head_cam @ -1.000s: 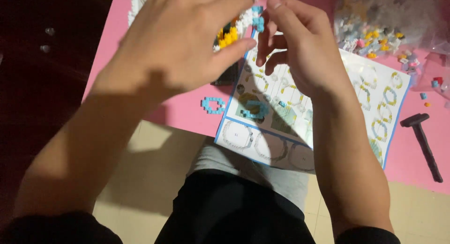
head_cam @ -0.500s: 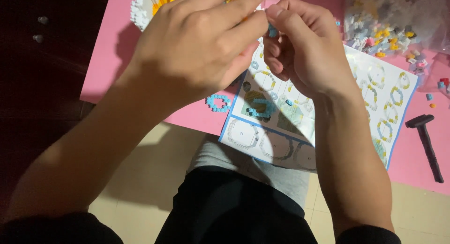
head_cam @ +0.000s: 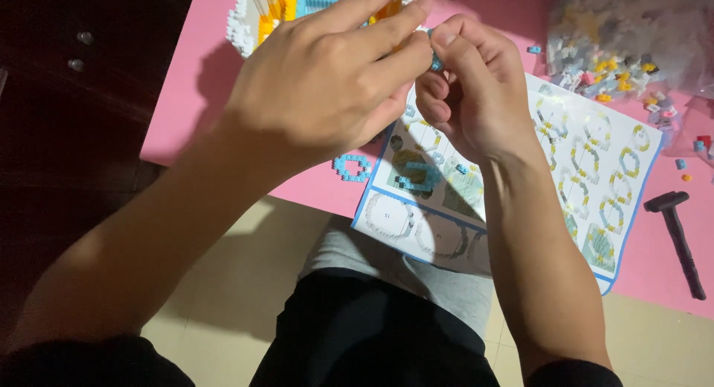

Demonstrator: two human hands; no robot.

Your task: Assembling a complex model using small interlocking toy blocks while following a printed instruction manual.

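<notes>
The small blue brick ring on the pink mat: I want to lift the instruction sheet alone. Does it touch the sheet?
Apart. The head view shows a strip of pink mat between the blue brick ring and the left edge of the instruction sheet.

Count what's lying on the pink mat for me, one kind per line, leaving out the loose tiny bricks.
Instruction sheet: 1
Black hammer tool: 1
Clear bag of bricks: 1
Blue brick ring: 1
White and yellow brick model: 1
Total: 5

The left hand (head_cam: 327, 82) covers most of the small blue piece (head_cam: 436, 62) pinched against the right hand (head_cam: 476, 97). The block model (head_cam: 268, 11) and bag of pieces (head_cam: 632, 37) are cut off by the top edge.
</notes>
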